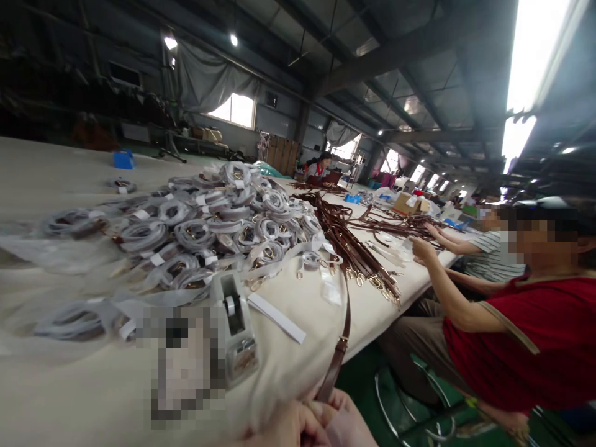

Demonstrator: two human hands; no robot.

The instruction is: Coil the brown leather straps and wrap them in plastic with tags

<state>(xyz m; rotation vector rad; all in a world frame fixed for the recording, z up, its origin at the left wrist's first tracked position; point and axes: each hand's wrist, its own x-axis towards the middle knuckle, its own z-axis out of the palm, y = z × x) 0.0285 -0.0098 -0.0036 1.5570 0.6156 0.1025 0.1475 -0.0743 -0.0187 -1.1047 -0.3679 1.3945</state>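
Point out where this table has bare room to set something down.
Bare tabletop shows near left, nearer than the pile of wrapped coils, and in a small patch between the white paper strip and the buckled strap. The middle is crowded with coils; rightward, loose brown straps.

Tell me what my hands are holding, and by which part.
A brown strap, by its near stretch, this side of the buckle, in your left hand and right hand; exact finger placement is blurred.

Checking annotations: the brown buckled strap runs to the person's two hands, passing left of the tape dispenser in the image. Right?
No, wrong side: the head view shows the brown buckled strap passing right of the tape dispenser. It does run to the left hand and right hand.
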